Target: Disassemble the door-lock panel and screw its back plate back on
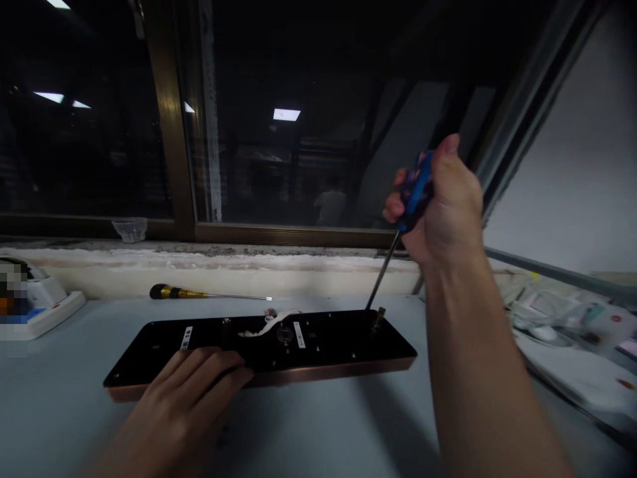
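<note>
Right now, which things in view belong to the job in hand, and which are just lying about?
In use:
blue-handled screwdriver, in the right hand
black-topped panel, left hand resting on its near edge

Apparently just lying about:
yellow-and-black screwdriver, behind the panel
clear plastic cup, on the sill
white clutter, far right

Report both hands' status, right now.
Left hand: fingers on the near edge of the black panel; whether it grips cannot be told.
Right hand: closed around the handle of the blue screwdriver.
</note>
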Demonstrator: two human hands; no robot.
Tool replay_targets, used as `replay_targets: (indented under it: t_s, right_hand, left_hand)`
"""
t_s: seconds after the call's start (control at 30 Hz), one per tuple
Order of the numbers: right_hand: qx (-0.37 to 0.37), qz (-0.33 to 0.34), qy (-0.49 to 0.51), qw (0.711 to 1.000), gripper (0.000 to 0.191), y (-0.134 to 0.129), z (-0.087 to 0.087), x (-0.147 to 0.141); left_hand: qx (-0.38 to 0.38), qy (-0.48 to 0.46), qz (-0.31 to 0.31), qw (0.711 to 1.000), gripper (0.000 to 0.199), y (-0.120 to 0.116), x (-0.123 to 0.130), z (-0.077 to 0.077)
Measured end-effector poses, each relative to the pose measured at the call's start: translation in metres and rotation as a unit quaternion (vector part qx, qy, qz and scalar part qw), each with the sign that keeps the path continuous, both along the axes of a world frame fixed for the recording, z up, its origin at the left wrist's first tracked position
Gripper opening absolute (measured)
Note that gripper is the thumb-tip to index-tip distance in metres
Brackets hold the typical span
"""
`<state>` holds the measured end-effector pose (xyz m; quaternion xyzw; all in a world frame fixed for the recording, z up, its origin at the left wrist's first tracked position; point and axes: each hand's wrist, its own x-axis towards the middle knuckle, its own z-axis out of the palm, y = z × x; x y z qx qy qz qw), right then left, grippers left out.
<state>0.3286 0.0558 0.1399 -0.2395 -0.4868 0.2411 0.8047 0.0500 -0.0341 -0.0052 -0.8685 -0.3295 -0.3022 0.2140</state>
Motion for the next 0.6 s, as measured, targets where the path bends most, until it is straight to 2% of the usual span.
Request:
replay_targets:
  t_s: [0.2,0.33,0.4,0.5,0.6]
  right_hand:
    - [-0.016,-0.021,0.014,1.0,0.043,0.0014,-0.0001,0.0024]
    - [0.065,-0.079,0.021,0.995,0.026,0.005,-0.002,0.0029]
    - [0.075,-0.095,0.013,0.993,0.023,0.0068,-0.0027,0.003]
    - [0.037,-0.086,0.004,0.996,0.016,0.0067,-0.0016,0.0036]
    - [-0.014,-0.054,0.008,0.998,0.025,0.0045,0.0002,0.0041]
  left_hand:
    - [-0.002,-0.004,0.005,1.0,0.038,-0.0008,0.0003,-0.0004]
    - [-0.012,-0.003,0.003,1.0,0.041,-0.0005,-0.0005,-0.0028]
    - [-0.022,-0.008,0.003,1.0,0.041,-0.0004,-0.0007,-0.0035]
    - [-0.03,-0.009,-0.003,0.999,0.038,0.0002,-0.0011,-0.0036]
    - [-0.019,-0.003,-0.008,1.0,0.037,0.0016,-0.0023,-0.0032]
